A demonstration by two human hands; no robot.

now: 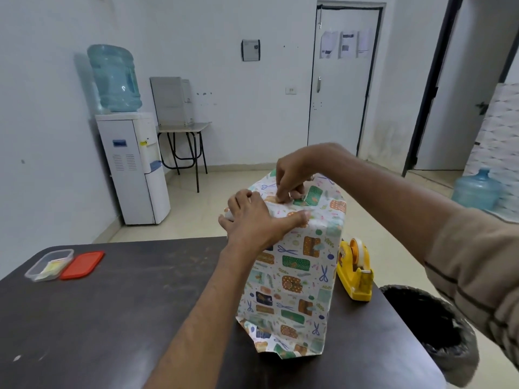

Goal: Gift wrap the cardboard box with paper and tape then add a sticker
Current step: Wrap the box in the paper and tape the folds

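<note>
A tall box wrapped in patterned gift paper (292,276) stands upright on the dark table (112,304). My left hand (252,220) lies flat on the near top edge, with the fingers spread and the thumb stretched along the fold. My right hand (290,178) reaches over the top and presses down with curled fingertips on the folded paper. Whether a strip of tape lies under those fingertips cannot be made out. A yellow tape dispenser (354,270) sits just right of the box. The paper's bottom end flares loose on the table.
A clear plastic container (49,265) with stickers inside and its red lid (82,264) lie at the table's far left. A black bin (429,327) stands off the table's right edge. A water dispenser (134,164) stands by the far wall.
</note>
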